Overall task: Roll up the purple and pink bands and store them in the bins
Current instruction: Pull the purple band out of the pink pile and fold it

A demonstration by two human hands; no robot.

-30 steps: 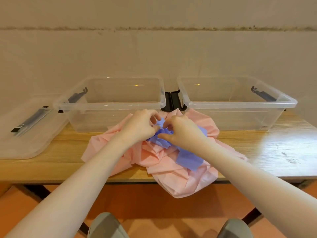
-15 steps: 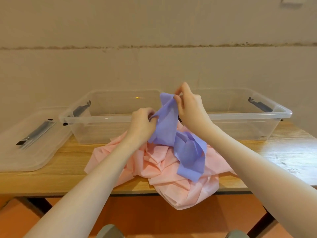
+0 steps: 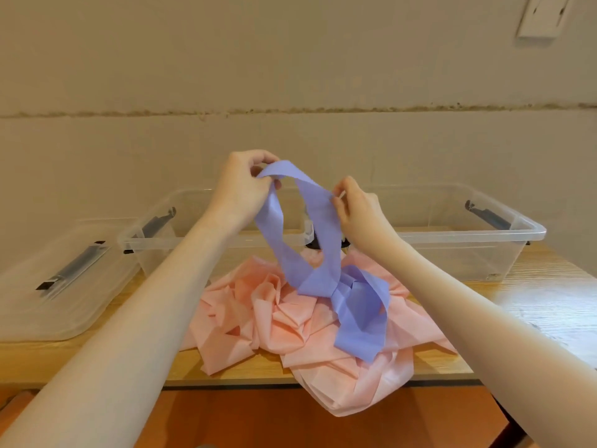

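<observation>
The wooden table (image 3: 533,295) carried two clear bins (image 3: 504,234) along its far edge, and just in front of them the pink band (image 3: 274,318) lay in a crumpled heap, one fold hanging over the near edge. Above that heap the purple band (image 3: 318,221) arched between the hands, its long axis falling from them toward the person; its tangled lower part, possibly knotted, rested on the pink. The left hand (image 3: 240,189) pinched the strip at the arch's top and the right hand (image 3: 358,211) pinched it lower and nearer the right bin, so the loose end lay below both hands
</observation>
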